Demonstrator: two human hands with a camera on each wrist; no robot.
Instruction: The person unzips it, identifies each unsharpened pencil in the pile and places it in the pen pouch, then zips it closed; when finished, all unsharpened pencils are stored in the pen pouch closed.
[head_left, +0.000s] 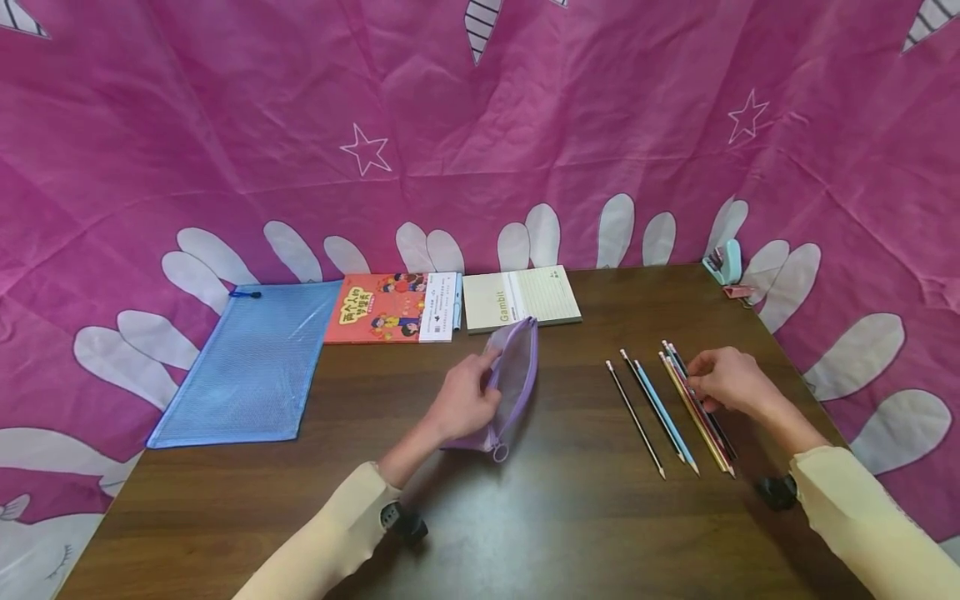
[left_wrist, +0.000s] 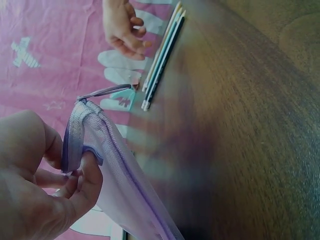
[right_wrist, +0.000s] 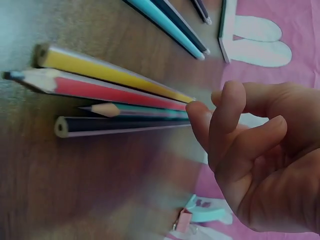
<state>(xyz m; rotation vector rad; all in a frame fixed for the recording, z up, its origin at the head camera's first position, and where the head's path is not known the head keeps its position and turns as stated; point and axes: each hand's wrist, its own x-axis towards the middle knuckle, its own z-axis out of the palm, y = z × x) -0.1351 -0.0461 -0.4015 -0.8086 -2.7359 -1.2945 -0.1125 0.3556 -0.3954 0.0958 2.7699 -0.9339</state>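
My left hand (head_left: pixel 461 400) pinches the edge of a purple mesh zipper pouch (head_left: pixel 513 375) near the middle of the table. The pouch's mouth gapes, and its zipper ring hangs at the near end. On the right, my right hand (head_left: pixel 727 379) is over a cluster of pencils with its fingers loosely bent. Yellow (right_wrist: pixel 115 75), red (right_wrist: pixel 115 92), green (right_wrist: pixel 145 111) and black (right_wrist: pixel 110 126) pencils show in the right wrist view, the fingertips overlapping their far ends. Left of that cluster lie a blue pencil (head_left: pixel 665 417) and darker ones, including a thin black pencil (head_left: pixel 633 417).
A blue mesh zipper bag (head_left: pixel 247 375) lies flat at the left. Along the back are a red picture book (head_left: pixel 360 329) and a cream notepad (head_left: pixel 540 296). A mint stapler (head_left: pixel 727 262) and a pink clip (head_left: pixel 738 292) sit in the far right corner, before a pink curtain.
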